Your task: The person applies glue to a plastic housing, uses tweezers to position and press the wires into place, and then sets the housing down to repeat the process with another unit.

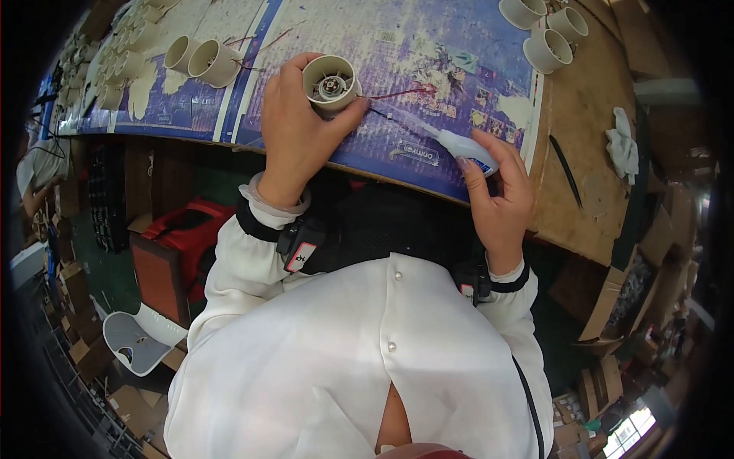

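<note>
My left hand point(300, 126) is wrapped round a cream plastic cup-shaped housing point(352, 92) near the front edge of the worktable. A small motor point(331, 86) sits inside it, seen from above. Red and dark wires point(401, 95) come out of the housing's right side and lie on the table. In my right hand point(501, 191) is a small white squeeze bottle point(468, 149) with a long clear nozzle, held tilted. Its thin tip points left toward the housing and ends apart from the housing's rim.
Several similar housings point(215, 64) stand at the left, some with wires. More housings point(547, 51) are at the far right. A black thin tool point(566, 172) and a crumpled white cloth point(622, 145) lie on the brown board. A white chair point(145, 336) stands at lower left.
</note>
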Available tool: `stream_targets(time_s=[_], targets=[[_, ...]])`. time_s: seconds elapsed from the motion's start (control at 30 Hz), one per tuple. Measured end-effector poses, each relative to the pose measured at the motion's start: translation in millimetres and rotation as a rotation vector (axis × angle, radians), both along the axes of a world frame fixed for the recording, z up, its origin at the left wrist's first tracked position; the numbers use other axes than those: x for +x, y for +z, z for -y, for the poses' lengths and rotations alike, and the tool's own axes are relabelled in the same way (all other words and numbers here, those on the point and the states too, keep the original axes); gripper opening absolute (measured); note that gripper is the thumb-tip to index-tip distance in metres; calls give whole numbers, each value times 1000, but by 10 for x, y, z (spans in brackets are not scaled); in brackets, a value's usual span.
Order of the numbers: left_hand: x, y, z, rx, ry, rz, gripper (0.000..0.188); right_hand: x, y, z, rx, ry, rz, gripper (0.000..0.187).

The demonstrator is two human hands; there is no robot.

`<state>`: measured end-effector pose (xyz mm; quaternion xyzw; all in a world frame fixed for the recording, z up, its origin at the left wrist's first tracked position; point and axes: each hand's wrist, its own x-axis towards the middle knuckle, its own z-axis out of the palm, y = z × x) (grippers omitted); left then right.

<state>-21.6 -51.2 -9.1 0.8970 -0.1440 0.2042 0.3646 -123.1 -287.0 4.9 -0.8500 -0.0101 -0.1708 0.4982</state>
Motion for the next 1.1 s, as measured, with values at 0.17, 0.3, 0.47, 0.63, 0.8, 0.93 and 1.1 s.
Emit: stream_targets(time_s=[0.17, 0.3, 0.47, 0.63, 0.8, 0.93, 1.1], targets=[[7, -8, 15, -8, -5, 16, 64, 29, -2, -4, -53, -5, 35, 31], [12, -9, 7, -6, 0, 21, 64, 42, 5, -2, -72, 5, 53, 29], [14, -9, 2, 15, -3, 40, 65, -13, 13, 114, 82, 49, -99, 33], [15, -12, -5, 27, 5, 42, 65, 23, 122, 215, 618, 50, -253, 37], [16, -5, -2, 20, -6, 44, 65, 36, 62, 215, 533, 96, -224, 39], [16, -2, -11, 15, -24, 35, 64, 33, 53, 132, 468, 89, -218, 39], [9, 13, -25, 19, -59, 45, 61, 47, 13, 74, 377, 104, -167, 38]])
